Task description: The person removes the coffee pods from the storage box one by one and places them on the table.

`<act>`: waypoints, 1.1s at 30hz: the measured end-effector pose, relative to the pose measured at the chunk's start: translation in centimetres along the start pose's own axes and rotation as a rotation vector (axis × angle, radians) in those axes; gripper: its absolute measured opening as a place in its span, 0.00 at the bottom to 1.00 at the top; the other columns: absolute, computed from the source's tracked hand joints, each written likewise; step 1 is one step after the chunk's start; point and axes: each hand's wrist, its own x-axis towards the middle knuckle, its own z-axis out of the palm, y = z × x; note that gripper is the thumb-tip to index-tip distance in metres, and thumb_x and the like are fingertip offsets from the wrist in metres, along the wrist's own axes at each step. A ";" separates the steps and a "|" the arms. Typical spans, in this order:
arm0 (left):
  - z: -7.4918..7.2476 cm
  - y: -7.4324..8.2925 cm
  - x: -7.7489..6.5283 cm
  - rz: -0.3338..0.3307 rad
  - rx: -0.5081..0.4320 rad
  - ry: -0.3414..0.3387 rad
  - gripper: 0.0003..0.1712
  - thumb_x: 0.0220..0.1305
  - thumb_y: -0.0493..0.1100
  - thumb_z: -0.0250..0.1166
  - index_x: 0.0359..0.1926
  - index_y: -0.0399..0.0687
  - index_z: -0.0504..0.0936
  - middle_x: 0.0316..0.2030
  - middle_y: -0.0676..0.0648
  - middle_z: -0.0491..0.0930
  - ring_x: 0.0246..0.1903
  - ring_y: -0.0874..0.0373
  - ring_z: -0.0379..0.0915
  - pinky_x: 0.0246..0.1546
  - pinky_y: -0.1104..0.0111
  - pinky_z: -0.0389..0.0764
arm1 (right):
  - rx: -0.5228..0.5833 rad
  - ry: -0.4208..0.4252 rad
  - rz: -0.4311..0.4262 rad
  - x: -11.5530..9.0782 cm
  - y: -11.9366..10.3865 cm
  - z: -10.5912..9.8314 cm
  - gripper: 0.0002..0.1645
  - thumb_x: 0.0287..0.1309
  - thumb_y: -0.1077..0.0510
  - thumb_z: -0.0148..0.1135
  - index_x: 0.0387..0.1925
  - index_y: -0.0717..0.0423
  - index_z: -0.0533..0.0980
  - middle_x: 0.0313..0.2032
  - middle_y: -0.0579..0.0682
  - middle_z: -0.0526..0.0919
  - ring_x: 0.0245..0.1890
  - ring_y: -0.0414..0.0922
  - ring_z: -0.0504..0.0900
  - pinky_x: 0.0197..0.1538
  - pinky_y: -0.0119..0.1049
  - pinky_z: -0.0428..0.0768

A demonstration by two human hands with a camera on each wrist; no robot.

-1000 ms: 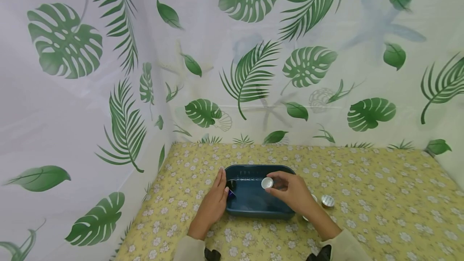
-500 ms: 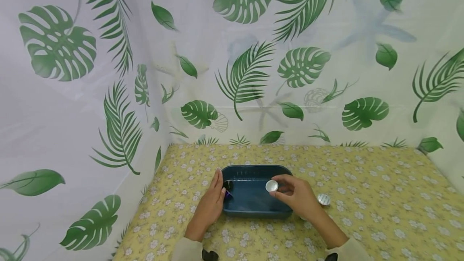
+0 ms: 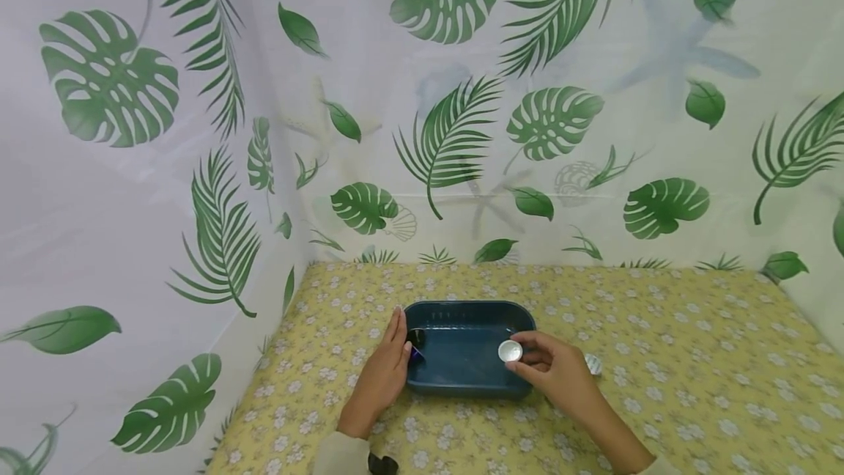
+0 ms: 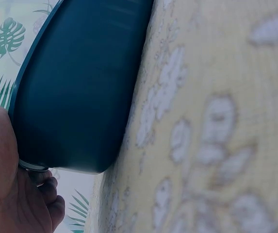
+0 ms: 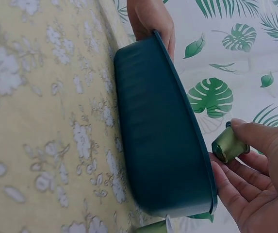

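Note:
My right hand (image 3: 563, 376) pinches a coffee capsule (image 3: 510, 351) between thumb and fingers, over the right end of the dark blue tray (image 3: 468, 391). Its pale round face is turned toward the head camera; the right wrist view shows the green-gold body of the capsule (image 5: 230, 144). At the tray's opposite end my left hand (image 3: 381, 372) holds the rim, thumb on top and fingers along the outside. Beside that thumb, within the tray, sit a black capsule (image 3: 417, 337) and a purple one (image 3: 415, 352), partly hidden by the hand.
A silver-topped capsule (image 3: 593, 364) lies on the yellow floral cloth (image 3: 692, 358) right of the tray, partly behind my right hand. Low in the right wrist view, a greenish capsule (image 5: 153, 227) shows by the tray's near corner. Leaf-printed walls (image 3: 461, 226) stand behind and to the left.
My right hand has moved right and slightly toward me with the capsule, from over the tray's middle to its right end. The left hand keeps its place on the tray.

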 end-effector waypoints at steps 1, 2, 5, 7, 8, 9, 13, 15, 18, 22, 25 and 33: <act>0.0 0.0 0.0 -0.001 0.000 -0.001 0.35 0.85 0.50 0.40 0.82 0.45 0.40 0.81 0.51 0.30 0.78 0.48 0.43 0.71 0.49 0.61 | 0.004 0.007 -0.003 -0.2 0.0 -0.1 0.27 0.56 0.60 0.76 0.57 0.60 0.79 0.48 0.57 0.87 0.42 0.43 0.88 0.39 0.31 0.85; 0.0 0.0 0.0 -0.003 0.002 -0.001 0.35 0.85 0.50 0.40 0.82 0.45 0.40 0.81 0.51 0.30 0.78 0.48 0.43 0.71 0.49 0.61 | 0.004 0.017 -0.009 -0.3 0.1 -0.1 0.27 0.56 0.61 0.76 0.57 0.60 0.79 0.49 0.57 0.87 0.42 0.42 0.88 0.39 0.31 0.85; -0.1 -0.1 0.0 0.000 0.005 0.002 0.35 0.85 0.50 0.40 0.82 0.44 0.40 0.81 0.49 0.31 0.78 0.48 0.44 0.70 0.48 0.62 | 0.001 0.052 -0.035 -0.7 0.3 -0.1 0.27 0.56 0.61 0.76 0.58 0.60 0.79 0.50 0.57 0.86 0.42 0.40 0.87 0.39 0.31 0.85; -0.2 -0.1 0.1 0.001 0.005 0.004 0.35 0.85 0.49 0.40 0.82 0.44 0.40 0.81 0.47 0.33 0.78 0.48 0.44 0.70 0.48 0.62 | -0.004 0.076 -0.044 -0.8 0.3 -0.1 0.27 0.56 0.61 0.76 0.58 0.59 0.80 0.49 0.57 0.86 0.43 0.39 0.87 0.39 0.32 0.86; -0.3 0.0 0.1 0.003 0.002 0.005 0.35 0.85 0.49 0.40 0.82 0.44 0.40 0.81 0.47 0.33 0.78 0.48 0.44 0.70 0.48 0.62 | -0.011 0.082 -0.042 -0.9 0.3 -0.1 0.27 0.56 0.61 0.76 0.58 0.59 0.80 0.49 0.57 0.86 0.42 0.39 0.87 0.39 0.32 0.86; -0.4 0.0 0.1 0.003 0.000 0.005 0.35 0.85 0.49 0.40 0.82 0.44 0.40 0.81 0.46 0.34 0.78 0.48 0.44 0.70 0.48 0.62 | -0.016 0.086 -0.039 -1.0 0.2 -0.1 0.27 0.56 0.61 0.75 0.58 0.60 0.80 0.49 0.56 0.86 0.42 0.39 0.87 0.39 0.31 0.85; -0.4 0.1 0.1 0.002 -0.002 -0.005 0.35 0.85 0.49 0.40 0.82 0.43 0.40 0.81 0.47 0.33 0.78 0.48 0.42 0.71 0.48 0.61 | -0.030 0.098 -0.006 -1.3 0.2 -0.1 0.27 0.56 0.61 0.76 0.58 0.58 0.80 0.48 0.55 0.86 0.42 0.39 0.87 0.39 0.31 0.85; -0.3 0.1 0.1 -0.002 -0.005 -0.010 0.35 0.85 0.49 0.40 0.82 0.44 0.40 0.81 0.48 0.32 0.78 0.48 0.41 0.71 0.48 0.60 | -0.038 0.105 0.005 -1.5 0.3 -0.2 0.27 0.55 0.62 0.76 0.57 0.58 0.80 0.48 0.55 0.86 0.42 0.39 0.87 0.39 0.31 0.85; -0.1 0.1 0.0 -0.005 -0.011 -0.008 0.35 0.85 0.49 0.40 0.82 0.44 0.40 0.81 0.46 0.33 0.78 0.48 0.41 0.71 0.48 0.60 | -0.034 0.120 0.016 -1.9 0.3 -0.3 0.26 0.55 0.61 0.76 0.57 0.57 0.80 0.47 0.54 0.87 0.41 0.40 0.87 0.39 0.31 0.85; 0.1 0.0 0.0 -0.001 -0.008 0.000 0.34 0.85 0.49 0.40 0.82 0.43 0.40 0.81 0.46 0.33 0.78 0.47 0.42 0.71 0.47 0.60 | -0.005 0.127 0.030 -2.4 0.1 -0.8 0.27 0.57 0.59 0.75 0.58 0.58 0.80 0.46 0.54 0.87 0.42 0.42 0.87 0.40 0.31 0.85; 0.1 0.0 0.1 0.008 0.002 -0.003 0.35 0.85 0.50 0.39 0.82 0.43 0.40 0.81 0.48 0.32 0.78 0.48 0.42 0.71 0.48 0.60 | 0.022 0.137 0.039 -2.9 0.0 -1.3 0.28 0.57 0.59 0.75 0.59 0.58 0.79 0.47 0.56 0.87 0.42 0.43 0.88 0.40 0.31 0.85; -0.1 0.1 -0.1 -0.007 0.005 0.001 0.35 0.85 0.50 0.40 0.82 0.45 0.41 0.81 0.50 0.32 0.78 0.49 0.43 0.71 0.49 0.60 | 0.011 0.172 0.065 -4.0 0.2 -2.5 0.29 0.58 0.56 0.74 0.60 0.57 0.78 0.52 0.58 0.85 0.42 0.36 0.87 0.42 0.30 0.85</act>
